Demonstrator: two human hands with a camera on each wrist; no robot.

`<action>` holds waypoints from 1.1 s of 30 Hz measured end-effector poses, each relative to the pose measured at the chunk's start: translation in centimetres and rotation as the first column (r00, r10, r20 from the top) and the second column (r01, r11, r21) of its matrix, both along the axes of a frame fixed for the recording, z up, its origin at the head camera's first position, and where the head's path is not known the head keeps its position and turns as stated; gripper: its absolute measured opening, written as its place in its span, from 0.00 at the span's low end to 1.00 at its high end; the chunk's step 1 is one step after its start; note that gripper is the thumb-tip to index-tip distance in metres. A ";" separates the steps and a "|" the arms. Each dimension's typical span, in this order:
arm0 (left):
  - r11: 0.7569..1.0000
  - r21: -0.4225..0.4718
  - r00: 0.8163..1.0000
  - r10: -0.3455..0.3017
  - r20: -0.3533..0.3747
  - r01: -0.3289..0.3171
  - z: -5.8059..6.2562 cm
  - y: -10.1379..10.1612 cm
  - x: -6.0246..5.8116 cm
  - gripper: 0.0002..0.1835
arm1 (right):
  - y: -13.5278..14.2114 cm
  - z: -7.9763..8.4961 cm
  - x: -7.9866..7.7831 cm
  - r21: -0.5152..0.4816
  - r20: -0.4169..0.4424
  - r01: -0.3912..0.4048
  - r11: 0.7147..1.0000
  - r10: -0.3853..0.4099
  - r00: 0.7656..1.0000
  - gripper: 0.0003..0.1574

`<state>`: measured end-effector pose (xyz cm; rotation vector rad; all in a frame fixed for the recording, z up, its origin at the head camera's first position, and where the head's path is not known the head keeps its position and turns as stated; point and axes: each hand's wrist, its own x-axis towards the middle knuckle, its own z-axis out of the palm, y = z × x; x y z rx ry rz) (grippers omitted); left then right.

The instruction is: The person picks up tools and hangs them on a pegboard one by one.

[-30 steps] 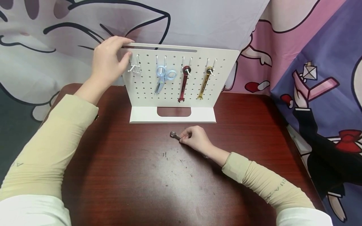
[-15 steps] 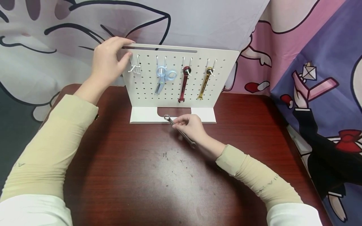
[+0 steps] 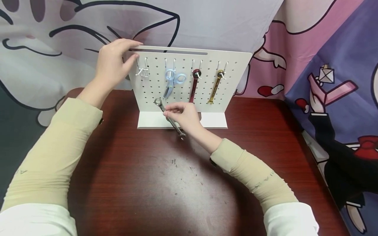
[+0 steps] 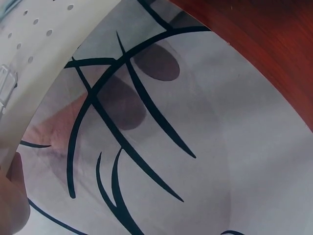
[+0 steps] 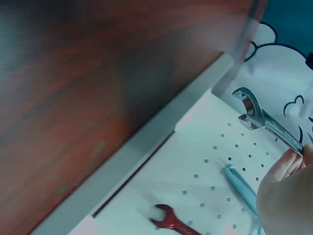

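Note:
My right hand [image 3: 184, 116] pinches a silver combination wrench [image 3: 171, 120] around the middle of its shaft, in front of the lower part of a white pegboard [image 3: 155, 87]. Its ring end points up and left, the open end down and right. The right wrist view shows that wrench [image 5: 281, 133] close up, its open end towards the camera. At the board's upper left corner my left hand [image 3: 113, 62] grips the edge, thumb on the front face. Only part of the left hand [image 4: 13, 200] shows in the left wrist view.
Light blue scissors [image 3: 169, 85], a red wrench [image 3: 194, 87] and a yellow wrench [image 3: 215, 88] hang on the board's hooks. A white hook [image 3: 143, 71] at the left bears nothing. The board's foot stands on a dark red wooden table [image 3: 133, 183]; a printed cloth [image 3: 221, 26] hangs behind.
My right hand has lifted the silver wrench off the table and carried it up and left towards the pegboard. My left hand has stayed at the board's corner.

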<state>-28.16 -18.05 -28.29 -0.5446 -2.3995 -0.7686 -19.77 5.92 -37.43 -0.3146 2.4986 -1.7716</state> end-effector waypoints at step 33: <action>1.000 0.001 1.000 -0.027 -0.011 0.027 0.2 0.0 0.0 0.17 | -7.0 3.2 -5.0 -0.218 0.004 0.115 0.969 -0.117 0.993 0.13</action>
